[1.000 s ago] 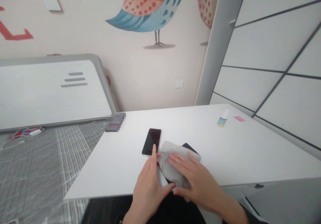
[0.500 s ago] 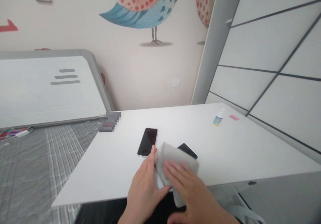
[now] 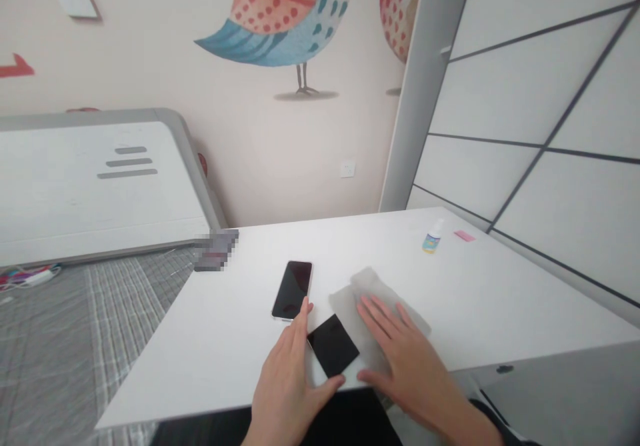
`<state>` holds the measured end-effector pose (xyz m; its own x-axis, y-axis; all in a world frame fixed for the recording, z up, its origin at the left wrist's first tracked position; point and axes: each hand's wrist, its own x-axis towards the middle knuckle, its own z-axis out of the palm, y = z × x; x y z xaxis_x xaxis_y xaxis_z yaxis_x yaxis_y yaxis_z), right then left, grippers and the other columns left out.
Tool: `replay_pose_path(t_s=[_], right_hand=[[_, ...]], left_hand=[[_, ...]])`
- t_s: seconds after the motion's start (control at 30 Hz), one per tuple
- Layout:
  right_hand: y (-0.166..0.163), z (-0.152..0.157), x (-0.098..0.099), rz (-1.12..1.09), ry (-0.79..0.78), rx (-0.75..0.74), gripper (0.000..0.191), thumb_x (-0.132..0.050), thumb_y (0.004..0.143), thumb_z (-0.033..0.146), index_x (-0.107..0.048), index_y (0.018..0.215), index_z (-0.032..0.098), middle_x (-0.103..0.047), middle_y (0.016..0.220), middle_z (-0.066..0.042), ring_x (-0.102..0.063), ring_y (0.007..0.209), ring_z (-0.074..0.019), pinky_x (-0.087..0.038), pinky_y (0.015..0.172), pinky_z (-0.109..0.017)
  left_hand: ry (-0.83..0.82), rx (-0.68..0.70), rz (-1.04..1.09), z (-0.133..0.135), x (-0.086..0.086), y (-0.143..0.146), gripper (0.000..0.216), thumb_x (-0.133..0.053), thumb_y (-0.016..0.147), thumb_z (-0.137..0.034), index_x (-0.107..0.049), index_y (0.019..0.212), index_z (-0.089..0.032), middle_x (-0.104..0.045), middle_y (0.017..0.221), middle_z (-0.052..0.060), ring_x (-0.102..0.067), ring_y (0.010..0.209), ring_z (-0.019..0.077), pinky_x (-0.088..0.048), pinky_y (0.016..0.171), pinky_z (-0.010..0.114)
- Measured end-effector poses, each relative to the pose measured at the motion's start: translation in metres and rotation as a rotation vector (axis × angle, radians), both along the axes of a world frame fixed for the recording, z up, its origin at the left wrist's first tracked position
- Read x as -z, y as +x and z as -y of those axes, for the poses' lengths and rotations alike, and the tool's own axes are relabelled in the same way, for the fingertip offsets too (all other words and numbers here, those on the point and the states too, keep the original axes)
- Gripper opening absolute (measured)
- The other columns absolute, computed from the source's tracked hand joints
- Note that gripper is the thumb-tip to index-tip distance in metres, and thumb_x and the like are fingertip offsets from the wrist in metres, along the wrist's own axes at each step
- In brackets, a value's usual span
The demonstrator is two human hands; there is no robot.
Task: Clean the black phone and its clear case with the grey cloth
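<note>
The left hand (image 3: 287, 373) is lying open on the table (image 3: 240, 339), thumb and forefinger bracketing a black square (image 3: 333, 353) without gripping it. The right hand (image 3: 405, 359) is pressing flat, fingers spread, on a grey cloth (image 3: 373, 293) just right of the square. A phone (image 3: 293, 289) is lying just beyond the left forefinger. A small bottle (image 3: 433, 236) and a pink slip (image 3: 465, 236) are sitting well beyond the right hand.

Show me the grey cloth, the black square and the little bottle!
grey cloth (image 3: 385, 299): head view, bare middle.
black square (image 3: 333, 344): head view, centre.
little bottle (image 3: 433, 237): head view, body.
</note>
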<state>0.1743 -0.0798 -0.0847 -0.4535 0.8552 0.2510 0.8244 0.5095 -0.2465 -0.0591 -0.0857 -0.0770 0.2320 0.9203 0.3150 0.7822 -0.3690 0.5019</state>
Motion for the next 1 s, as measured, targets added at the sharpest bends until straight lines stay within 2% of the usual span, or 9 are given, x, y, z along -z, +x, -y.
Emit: replay_pose_path(t_s=[0.13, 0.27, 0.33, 0.43, 0.57, 0.7, 0.73, 0.87, 1.0], right_hand=[[0.000, 0.005, 0.006, 0.019, 0.010, -0.247, 0.091, -0.052, 0.093, 0.075, -0.029, 0.163, 0.022, -0.039, 0.163, -0.009, -0.044, 0.148, -0.0323, -0.033, 0.124, -0.051], [0.006, 0.006, 0.013, 0.006, 0.140, -0.031, 0.093, -0.053, 0.094, 0.071, -0.027, 0.163, 0.015, -0.039, 0.162, -0.016, -0.042, 0.148, -0.0372, -0.033, 0.122, -0.059], [0.005, 0.008, 0.016, 0.006, 0.183, -0.114, 0.093, -0.056, 0.095, 0.067, -0.023, 0.164, 0.014, -0.040, 0.161, -0.016, -0.043, 0.148, -0.0353, -0.036, 0.122, -0.053], [0.001, 0.009, 0.012, -0.019, 0.120, -0.283, 0.077, -0.054, 0.101, 0.057, -0.026, 0.164, 0.024, -0.045, 0.160, -0.007, -0.048, 0.145, -0.0280, -0.036, 0.123, -0.045], [-0.003, 0.002, 0.001, -0.051, 0.046, -0.022, 0.084, -0.053, 0.095, 0.071, -0.039, 0.159, 0.019, -0.044, 0.160, -0.013, -0.044, 0.147, -0.0373, -0.032, 0.122, -0.060], [-0.015, -0.002, -0.005, -0.057, -0.075, -0.280, 0.087, -0.057, 0.091, 0.073, -0.037, 0.160, 0.024, -0.041, 0.162, -0.006, -0.043, 0.148, -0.0322, -0.030, 0.126, -0.053], [-0.017, -0.003, -0.006, -0.050, -0.106, -0.277, 0.084, -0.056, 0.093, 0.072, -0.037, 0.160, 0.025, -0.040, 0.162, -0.006, -0.043, 0.148, -0.0316, -0.029, 0.126, -0.053], [-0.023, -0.007, -0.012, -0.046, -0.086, -0.058, 0.092, -0.057, 0.089, 0.076, -0.039, 0.159, 0.019, -0.038, 0.162, -0.014, -0.039, 0.149, -0.0387, -0.026, 0.125, -0.061], [-0.022, -0.010, -0.011, -0.084, -0.110, -0.304, 0.094, -0.056, 0.087, 0.080, -0.037, 0.160, 0.025, -0.041, 0.162, -0.009, -0.043, 0.148, -0.0325, -0.027, 0.127, -0.052]], left_hand=[[0.025, -0.001, -0.004, 0.000, 0.002, 0.000, 0.131, -0.085, 0.071, -0.018, 0.007, 0.162, -0.037, -0.053, 0.155, 0.013, -0.061, 0.133, 0.0338, -0.056, 0.103, 0.050], [-0.025, -0.011, 0.010, -0.001, 0.004, -0.001, 0.131, -0.089, 0.069, -0.021, 0.001, 0.163, -0.036, -0.055, 0.153, 0.013, -0.063, 0.129, 0.0336, -0.056, 0.104, 0.051], [-0.037, -0.011, 0.011, -0.001, 0.004, -0.001, 0.127, -0.088, 0.070, -0.021, -0.003, 0.163, -0.034, -0.053, 0.154, 0.014, -0.062, 0.131, 0.0338, -0.055, 0.105, 0.051], [-0.032, -0.013, 0.014, -0.001, 0.004, -0.002, 0.121, -0.085, 0.073, -0.021, -0.006, 0.163, -0.032, -0.051, 0.156, 0.015, -0.058, 0.136, 0.0343, -0.054, 0.106, 0.051], [-0.040, -0.017, 0.030, 0.000, 0.003, -0.002, 0.120, -0.086, 0.071, -0.021, -0.010, 0.163, -0.032, -0.052, 0.156, 0.013, -0.060, 0.134, 0.0342, -0.054, 0.107, 0.051], [0.000, 0.015, 0.029, -0.001, 0.002, 0.000, 0.114, -0.080, 0.077, -0.019, -0.007, 0.163, -0.031, -0.049, 0.158, 0.016, -0.058, 0.137, 0.0340, -0.054, 0.107, 0.051], [-0.005, 0.009, 0.030, -0.001, 0.003, 0.000, 0.114, -0.080, 0.077, -0.019, -0.006, 0.163, -0.032, -0.049, 0.158, 0.016, -0.057, 0.137, 0.0341, -0.054, 0.107, 0.052], [-0.071, -0.027, 0.049, -0.001, 0.003, 0.001, 0.119, -0.085, 0.072, -0.021, -0.008, 0.163, -0.031, -0.052, 0.156, 0.014, -0.057, 0.137, 0.0336, -0.053, 0.108, 0.052], [-0.045, -0.013, 0.058, -0.001, 0.003, 0.001, 0.112, -0.081, 0.076, -0.020, -0.010, 0.163, -0.030, -0.045, 0.161, 0.015, -0.052, 0.142, 0.0326, -0.051, 0.111, 0.051]])
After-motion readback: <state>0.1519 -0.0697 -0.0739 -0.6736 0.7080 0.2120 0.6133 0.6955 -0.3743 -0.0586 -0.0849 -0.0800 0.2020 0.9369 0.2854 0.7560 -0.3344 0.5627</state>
